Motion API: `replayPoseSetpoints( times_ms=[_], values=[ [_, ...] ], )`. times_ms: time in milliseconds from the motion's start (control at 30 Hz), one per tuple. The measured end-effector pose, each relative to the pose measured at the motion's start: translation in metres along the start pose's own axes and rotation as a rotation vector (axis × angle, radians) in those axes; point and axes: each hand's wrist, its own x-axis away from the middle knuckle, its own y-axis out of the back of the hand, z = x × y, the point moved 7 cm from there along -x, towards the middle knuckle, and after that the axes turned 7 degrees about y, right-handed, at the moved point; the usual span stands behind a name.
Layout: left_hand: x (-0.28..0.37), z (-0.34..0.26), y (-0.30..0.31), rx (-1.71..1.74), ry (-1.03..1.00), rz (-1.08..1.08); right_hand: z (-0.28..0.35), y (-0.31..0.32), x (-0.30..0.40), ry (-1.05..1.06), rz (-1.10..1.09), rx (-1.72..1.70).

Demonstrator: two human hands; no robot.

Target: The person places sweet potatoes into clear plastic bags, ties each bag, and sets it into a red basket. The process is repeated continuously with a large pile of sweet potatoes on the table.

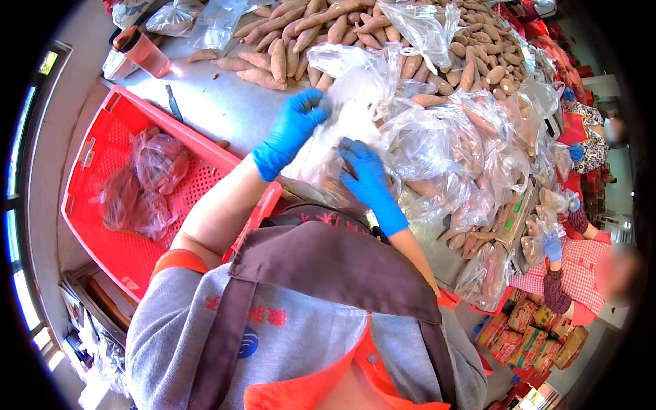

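My left hand (292, 133), in a blue glove, has its fingers curled at the upper left of a clear plastic bag (320, 154). Blur hides exactly where it pinches the film. Against the right side of the same bag, my right hand (368, 177) grips with thumb and fingers, also in a blue glove. The bag sits at the table's near edge, and its contents are hard to make out. More clear bags of sweet potatoes (451, 143) lie just right of my hands. Beyond them is a large heap of loose sweet potatoes (318, 25).
A red plastic crate (205, 138) at my left holds several bagged sweet potatoes (159, 159). On the metal table (205, 97) are a dark-handled tool (174, 104) and a pink bottle (143, 51). Co-workers (569, 261) handle bags at the right, near stacked packages (528, 333).
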Motion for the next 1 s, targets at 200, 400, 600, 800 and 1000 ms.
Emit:
replayPoseSetpoints(
  times_ms=[200, 400, 600, 800, 1000],
  values=[
    [0.039, -0.084, 0.020, 0.734, 0.130, -0.028, -0.040, -0.022, 0.010, -0.260, -0.100, -0.526],
    [0.038, -0.050, 0.051, 0.652, 0.308, -0.210, -0.063, -0.023, 0.004, -0.511, -0.391, -1.280],
    [0.018, -0.012, 0.072, 0.402, 0.263, -0.060, 0.002, 0.059, -0.026, -0.402, -0.031, -1.667],
    [0.003, -0.001, 0.118, 0.010, 0.055, -0.257, -0.026, 0.051, 0.005, -0.885, -0.174, -1.033],
    [0.024, -0.036, 0.069, -0.065, -0.016, -0.023, 0.006, 0.041, -0.006, -0.820, -0.176, -1.263]
  ],
)
